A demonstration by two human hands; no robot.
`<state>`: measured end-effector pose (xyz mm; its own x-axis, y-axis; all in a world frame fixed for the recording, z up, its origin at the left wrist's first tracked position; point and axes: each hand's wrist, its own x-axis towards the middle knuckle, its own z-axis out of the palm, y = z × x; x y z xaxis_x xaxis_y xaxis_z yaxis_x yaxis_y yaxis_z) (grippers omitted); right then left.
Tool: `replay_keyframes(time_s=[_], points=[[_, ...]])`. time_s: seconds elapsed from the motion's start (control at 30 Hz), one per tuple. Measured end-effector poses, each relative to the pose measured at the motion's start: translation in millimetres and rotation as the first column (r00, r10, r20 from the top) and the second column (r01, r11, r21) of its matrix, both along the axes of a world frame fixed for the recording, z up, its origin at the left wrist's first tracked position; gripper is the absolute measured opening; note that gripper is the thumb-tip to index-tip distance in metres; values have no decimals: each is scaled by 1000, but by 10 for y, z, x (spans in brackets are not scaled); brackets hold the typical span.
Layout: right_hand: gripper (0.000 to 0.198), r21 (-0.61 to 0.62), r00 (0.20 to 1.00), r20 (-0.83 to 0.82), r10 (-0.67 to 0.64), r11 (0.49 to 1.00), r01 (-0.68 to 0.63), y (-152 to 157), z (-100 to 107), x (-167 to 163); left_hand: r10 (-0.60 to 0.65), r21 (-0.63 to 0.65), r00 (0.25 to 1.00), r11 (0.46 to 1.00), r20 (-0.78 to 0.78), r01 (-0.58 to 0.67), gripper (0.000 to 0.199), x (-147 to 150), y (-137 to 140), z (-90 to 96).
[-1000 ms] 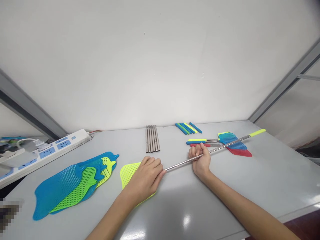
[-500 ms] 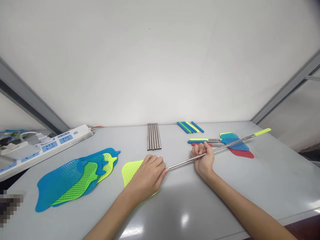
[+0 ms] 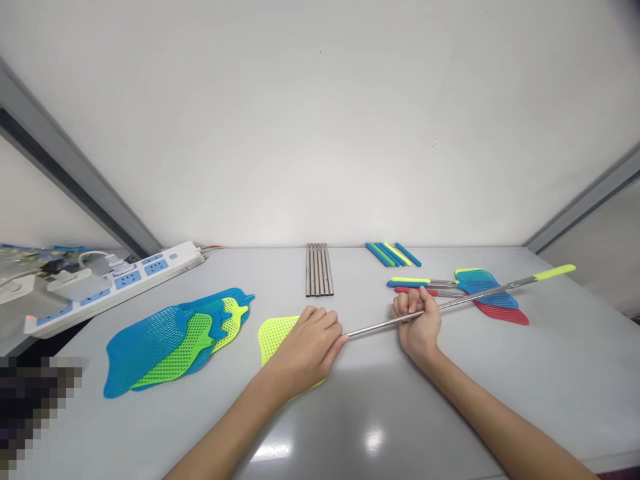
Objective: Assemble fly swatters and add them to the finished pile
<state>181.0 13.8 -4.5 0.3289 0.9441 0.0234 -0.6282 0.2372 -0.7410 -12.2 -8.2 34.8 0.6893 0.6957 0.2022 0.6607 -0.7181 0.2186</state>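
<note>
A fly swatter with a yellow mesh head (image 3: pixel 275 335), a thin telescopic metal rod (image 3: pixel 373 327) and a yellow grip (image 3: pixel 555 272) runs slantwise between my hands. My left hand (image 3: pixel 311 348) is closed where head and rod meet, covering the joint and much of the head. Around the middle of the rod, the fingers of my right hand (image 3: pixel 419 325) are curled shut. Just beyond that hand lie swatters with a blue head (image 3: pixel 487 287) and a red head (image 3: pixel 510 315), partly crossed by the rod. A yellow-green edge shows beneath the blue one.
Loose swatter heads, a blue one (image 3: pixel 143 340) and a green one (image 3: pixel 175 350) among them, overlap on the left. Several metal rods (image 3: pixel 319 270) and coloured grips (image 3: pixel 393 255) lie near the wall. A power strip (image 3: pixel 173 260) with plugs borders the grey table (image 3: pixel 380 400).
The camera has turned slightly left, so everything sits farther right in view. Both hands keep their grasp, and the rod appears a little flatter.
</note>
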Motion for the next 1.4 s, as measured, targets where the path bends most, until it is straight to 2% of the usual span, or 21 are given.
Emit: replay_keyframes(time_s=[0.53,0.87,1.1,1.4], points=[[39,-33,999,35,11,999,-10,-24,-24,-42,-4,18,998,1000,60,3,28,-3,-6,-12],[38,-63,998,53,45,997,-42,-55,-15,-70,-6,28,999,1000,54,4,28,-6,1,-12],[36,-121,990,68,122,986,-114,-57,-19,-76,4,34,1000,999,24,-5,29,-9,6,-26],[38,-125,991,71,114,987,-105,-58,-5,-105,2,33,1000,999,-3,-1,28,-13,14,-32]])
